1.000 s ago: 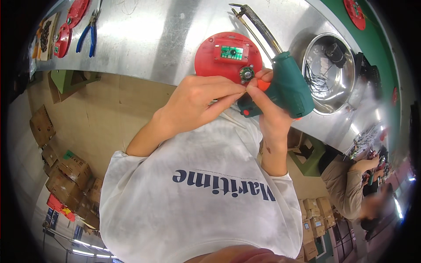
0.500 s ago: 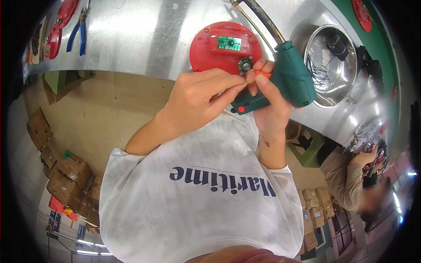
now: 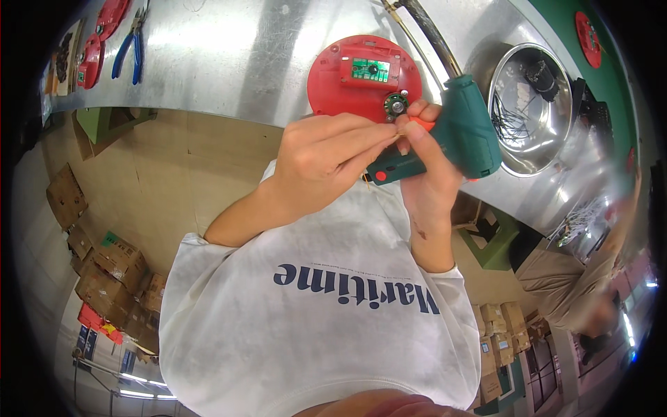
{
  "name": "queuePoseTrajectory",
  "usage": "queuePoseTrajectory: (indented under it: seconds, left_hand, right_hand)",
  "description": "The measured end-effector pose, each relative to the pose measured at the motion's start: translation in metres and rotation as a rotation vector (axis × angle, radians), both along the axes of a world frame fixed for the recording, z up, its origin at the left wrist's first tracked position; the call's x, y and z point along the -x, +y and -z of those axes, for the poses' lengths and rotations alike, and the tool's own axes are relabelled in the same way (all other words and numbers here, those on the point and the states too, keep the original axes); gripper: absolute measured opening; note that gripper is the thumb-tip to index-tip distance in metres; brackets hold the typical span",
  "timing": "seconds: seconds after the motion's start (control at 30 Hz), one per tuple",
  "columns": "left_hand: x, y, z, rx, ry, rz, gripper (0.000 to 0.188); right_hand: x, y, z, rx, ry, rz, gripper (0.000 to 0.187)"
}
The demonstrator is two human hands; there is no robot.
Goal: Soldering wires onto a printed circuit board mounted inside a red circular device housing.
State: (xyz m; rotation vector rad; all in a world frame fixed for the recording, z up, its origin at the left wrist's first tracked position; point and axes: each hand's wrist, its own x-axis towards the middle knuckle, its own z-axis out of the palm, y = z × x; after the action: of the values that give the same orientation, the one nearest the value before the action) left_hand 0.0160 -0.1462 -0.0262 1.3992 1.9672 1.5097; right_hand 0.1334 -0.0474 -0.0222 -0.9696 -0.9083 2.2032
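Fingers of the left hand (image 3: 316, 163) pressed together in a pinch, mid-frame, meeting the right thumb; right hand (image 3: 432, 156) curled round a grip, wrap partly hidden. Metal table (image 3: 201, 80) across top. Steel bowl (image 3: 542, 142), upper right. Green soldering gun (image 3: 467, 128) in right hand, right of center. Red disc (image 3: 325, 83) just beyond the hands. Blue-handled pliers (image 3: 137, 59), upper left. Thin yellowish strand (image 3: 402, 134) at left fingertips.
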Motion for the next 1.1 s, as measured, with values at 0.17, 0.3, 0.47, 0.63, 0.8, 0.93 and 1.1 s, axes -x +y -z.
queuePoseTrajectory:
  seconds: [0.17,0.3,0.47,0.63,0.8,0.93,1.1]
  left_hand:
    - [0.009,0.005,0.006,0.061,-0.102,-0.22,0.015]
    - [0.014,0.011,0.023,0.056,-0.119,-0.254,0.008]
    - [0.011,0.017,0.023,0.065,-0.165,-0.304,0.007]
    - [0.012,0.017,0.018,0.09,-0.217,-0.312,0.006]
    - [0.012,0.018,0.018,0.116,-0.211,-0.317,0.005]
    - [0.013,0.018,0.017,0.126,-0.188,-0.314,0.005]
    - [0.012,0.019,0.017,0.136,-0.19,-0.32,0.004]
  right_hand:
    - [-0.014,0.005,-0.007,-0.086,-0.07,0.031,0.02]
    - [-0.047,0.016,-0.004,-0.227,-0.141,-0.088,0.021]
    - [-0.075,0.02,-0.014,-0.309,-0.3,-0.317,0.021]
    - [-0.081,0.02,-0.013,-0.397,-0.425,-0.353,0.025]
    - [-0.081,0.023,-0.017,-0.423,-0.498,-0.39,0.027]
    - [-0.079,0.024,-0.017,-0.437,-0.528,-0.405,0.027]
    - [-0.078,0.022,-0.012,-0.518,-0.494,-0.333,0.019]
